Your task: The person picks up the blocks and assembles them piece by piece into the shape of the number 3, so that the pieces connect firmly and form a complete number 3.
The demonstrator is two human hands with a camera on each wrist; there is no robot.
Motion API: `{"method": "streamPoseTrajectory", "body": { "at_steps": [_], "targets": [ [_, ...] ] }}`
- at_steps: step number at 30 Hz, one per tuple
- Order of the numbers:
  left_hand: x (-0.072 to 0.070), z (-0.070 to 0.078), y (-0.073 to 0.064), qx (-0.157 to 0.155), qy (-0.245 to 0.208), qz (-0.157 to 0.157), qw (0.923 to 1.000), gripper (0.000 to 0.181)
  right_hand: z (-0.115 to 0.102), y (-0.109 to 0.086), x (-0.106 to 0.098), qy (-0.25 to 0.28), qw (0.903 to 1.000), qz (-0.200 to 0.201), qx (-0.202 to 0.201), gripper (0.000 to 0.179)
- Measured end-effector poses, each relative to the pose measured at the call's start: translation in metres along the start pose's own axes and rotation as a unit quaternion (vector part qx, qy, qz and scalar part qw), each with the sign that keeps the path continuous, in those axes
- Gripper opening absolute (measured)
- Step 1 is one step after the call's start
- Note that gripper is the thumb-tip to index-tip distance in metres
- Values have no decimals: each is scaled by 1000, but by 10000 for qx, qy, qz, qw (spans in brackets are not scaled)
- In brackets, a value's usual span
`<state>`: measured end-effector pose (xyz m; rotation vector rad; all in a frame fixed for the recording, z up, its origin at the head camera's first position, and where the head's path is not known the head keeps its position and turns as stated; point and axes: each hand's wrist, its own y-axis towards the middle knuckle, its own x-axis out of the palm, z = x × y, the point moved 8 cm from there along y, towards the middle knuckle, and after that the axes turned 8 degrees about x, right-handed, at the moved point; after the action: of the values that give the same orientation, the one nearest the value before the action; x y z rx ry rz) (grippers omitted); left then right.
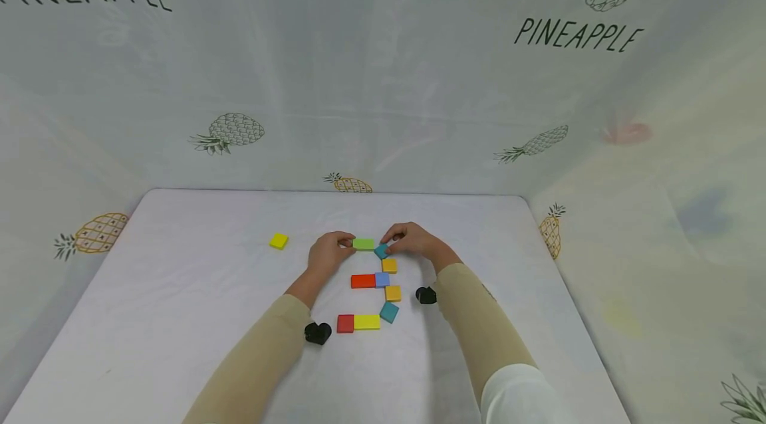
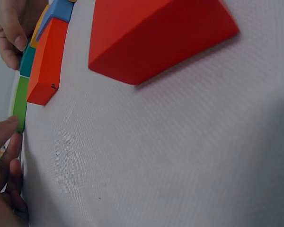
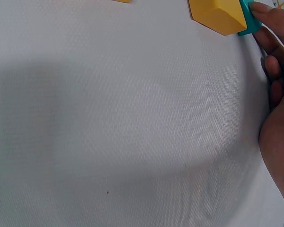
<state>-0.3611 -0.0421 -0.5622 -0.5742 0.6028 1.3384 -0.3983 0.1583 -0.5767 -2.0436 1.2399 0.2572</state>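
At the far end of a row of coloured blocks, my left hand (image 1: 328,254) pinches the left end of a light green block (image 1: 363,244). My right hand (image 1: 415,241) holds a teal block (image 1: 381,251) between thumb and fingers, at the green one's right end. The teal block sits at a slant. Below it come a yellow-orange block (image 1: 389,266), a blue block (image 1: 382,280) with an orange-red block (image 1: 362,281) on its left, and another yellow-orange block (image 1: 392,293). A second teal block (image 1: 389,312), a yellow block (image 1: 367,322) and a red block (image 1: 345,323) form the near end.
A loose yellow block (image 1: 278,241) lies left of my left hand. Dark heart-shaped items show beside my left sleeve (image 1: 318,333) and right sleeve (image 1: 426,295). Behind the white table (image 1: 179,278) hangs a curtain (image 1: 383,78) printed with pineapples.
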Motion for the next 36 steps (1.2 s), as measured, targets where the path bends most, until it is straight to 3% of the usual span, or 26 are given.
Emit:
{"method": "streamPoseTrajectory", "body": {
  "at_steps": [13, 22, 27, 36],
  "targets": [
    [-4, -1, -2, -15, 71, 11, 10000, 33, -5, 1, 2, 29, 9999, -25, -95, 16],
    [-9, -3, -6, 195, 144, -142, 9996, 40, -7, -2, 1, 67, 10000, 32, -43, 17],
    [-18, -7, -11, 284, 266, -115, 9992, 42, -7, -3, 2, -9, 9999, -14, -114, 16],
    [-44, -19, -25, 469, 97, 194, 9987, 44, 0, -1, 1, -58, 9999, -41, -129, 17]
  ]
}}
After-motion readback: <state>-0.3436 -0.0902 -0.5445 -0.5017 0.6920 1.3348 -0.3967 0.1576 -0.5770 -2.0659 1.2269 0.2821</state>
